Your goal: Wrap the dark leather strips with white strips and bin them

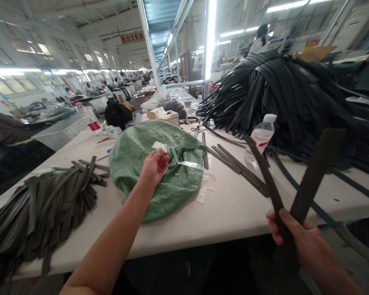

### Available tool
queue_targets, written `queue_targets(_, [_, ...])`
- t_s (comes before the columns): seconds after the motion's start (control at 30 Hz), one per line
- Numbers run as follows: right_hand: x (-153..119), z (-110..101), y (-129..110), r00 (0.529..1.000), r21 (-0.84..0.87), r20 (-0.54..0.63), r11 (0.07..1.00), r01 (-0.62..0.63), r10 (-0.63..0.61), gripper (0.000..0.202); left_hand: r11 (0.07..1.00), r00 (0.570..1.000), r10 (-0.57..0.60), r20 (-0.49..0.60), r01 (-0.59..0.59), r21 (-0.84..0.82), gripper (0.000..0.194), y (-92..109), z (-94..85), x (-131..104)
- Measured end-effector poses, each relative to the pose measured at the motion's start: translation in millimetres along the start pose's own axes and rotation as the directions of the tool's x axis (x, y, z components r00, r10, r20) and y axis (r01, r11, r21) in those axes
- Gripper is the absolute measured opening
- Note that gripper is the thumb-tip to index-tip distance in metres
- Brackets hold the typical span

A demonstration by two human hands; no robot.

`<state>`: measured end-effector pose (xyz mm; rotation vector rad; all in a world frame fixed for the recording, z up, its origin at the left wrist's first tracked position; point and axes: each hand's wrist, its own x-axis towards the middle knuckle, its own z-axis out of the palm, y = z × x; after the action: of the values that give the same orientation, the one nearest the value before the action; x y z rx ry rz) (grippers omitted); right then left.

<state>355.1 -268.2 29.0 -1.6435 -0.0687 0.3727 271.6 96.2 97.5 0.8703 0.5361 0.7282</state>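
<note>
My left hand (156,166) is over the green woven sack (169,196), its fingers pinched on a piece of clear film (160,146). White tape strips (190,164) lie on the sack beside it. At the lower right, my right hand (298,233) is closed around dark strips (315,176) that fan out upward in a V, past the table's front edge. More dark strips (236,166) lie on the table between the sack and a water bottle (260,139).
A pile of dark strips (55,205) covers the table's left side and overhangs its front edge. A large heap of black straps (273,90) fills the back right. Behind the sack are a cardboard box (172,118) and a black bag (118,114). A person (258,41) is in the background.
</note>
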Motion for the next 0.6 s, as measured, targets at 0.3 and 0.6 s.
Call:
queue_targets(0.3, [-63.8,25.2,32.8,0.918,-0.119,0.389,0.992,-0.033,0.077,0.042,0.828,0.848,-0.529,-0.03,0.508,-0.238,0.006,-86.4,-27.9,-99.5])
queue_targets(0.6, [-92.0,26.9,49.4,0.855,-0.238,0.492,0.97,-0.052,0.167,0.06,0.815,0.847,-0.532,0.011,0.516,-0.263,0.006,-86.4,-14.5,-96.7])
